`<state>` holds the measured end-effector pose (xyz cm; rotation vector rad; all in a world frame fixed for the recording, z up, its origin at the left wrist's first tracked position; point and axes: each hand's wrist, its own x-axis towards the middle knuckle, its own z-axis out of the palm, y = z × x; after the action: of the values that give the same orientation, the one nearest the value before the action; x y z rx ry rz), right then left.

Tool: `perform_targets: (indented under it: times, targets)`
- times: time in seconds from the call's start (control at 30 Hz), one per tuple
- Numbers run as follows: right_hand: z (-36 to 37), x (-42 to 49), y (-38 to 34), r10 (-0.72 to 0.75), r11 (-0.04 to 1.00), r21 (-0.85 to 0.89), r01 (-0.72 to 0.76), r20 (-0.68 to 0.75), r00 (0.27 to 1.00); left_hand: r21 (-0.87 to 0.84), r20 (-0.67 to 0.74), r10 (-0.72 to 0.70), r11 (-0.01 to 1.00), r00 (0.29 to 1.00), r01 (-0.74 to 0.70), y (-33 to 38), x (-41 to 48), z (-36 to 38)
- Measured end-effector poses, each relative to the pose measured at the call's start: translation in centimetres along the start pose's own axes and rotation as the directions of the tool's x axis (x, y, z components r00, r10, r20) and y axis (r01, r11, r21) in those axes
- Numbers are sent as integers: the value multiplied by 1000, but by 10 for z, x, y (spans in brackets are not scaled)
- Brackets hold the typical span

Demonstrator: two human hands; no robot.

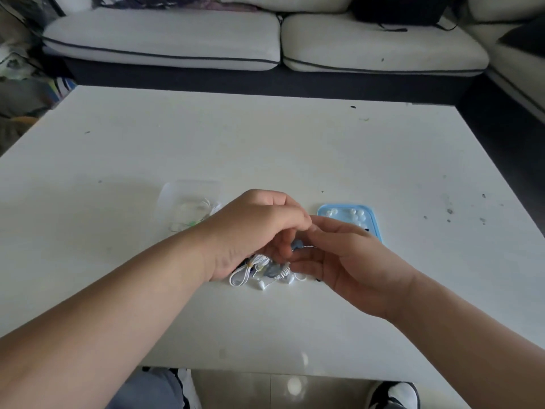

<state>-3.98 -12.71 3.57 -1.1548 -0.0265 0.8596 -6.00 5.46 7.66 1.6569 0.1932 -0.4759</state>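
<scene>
Both hands are in tight over the middle of the white table, right above a tangled pile of white wired earphones lying on the tabletop. The left hand is knuckles-up, fingers curled down and inward, and its fingertips pinch a small blue piece, just a sliver of it showing below the knuckles. The right hand comes in from the other side with fingers stretched nearly straight toward the left hand, forefinger on top and thumb underneath. The blue piece sits in the gap between them, close against the fingertips; whether they actually touch it is hidden. It hangs just above the earphone pile. Just beyond the right hand lies a light blue tray with small white beads scattered at its far end. Behind the left hand there's a clear plastic bag, with white and green bits inside. A pale sofa runs along the back.
</scene>
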Motion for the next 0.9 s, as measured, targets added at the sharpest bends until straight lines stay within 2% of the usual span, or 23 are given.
perform_targets:
  times: [0.13,0.3,0.43,0.6,0.67,0.77,0.9]
  targets:
    - [-15,-13,2,-11,999,-48,10,-19,1000,143,14,-6,990,1000,4,-5,7,16]
    - [-34,-28,2,17,998,-64,-23,-104,994,150,47,-4,989,999,-4,-9,12,32]
    - [-50,-38,-1,97,993,-49,-105,-145,985,270,53,14,962,998,-28,-9,16,40]
    - [-58,-47,-5,179,984,-1,-180,-123,976,351,100,4,936,995,-39,-9,20,46]
    - [-57,-47,-6,152,988,45,-148,-128,980,336,59,14,941,998,-33,-11,23,46]
    - [-56,-45,-5,113,991,104,-89,-250,962,333,-38,68,941,997,-52,-12,28,47]
    - [-55,-42,-8,69,995,85,-44,-326,943,69,-107,66,996,992,-59,-9,32,45]
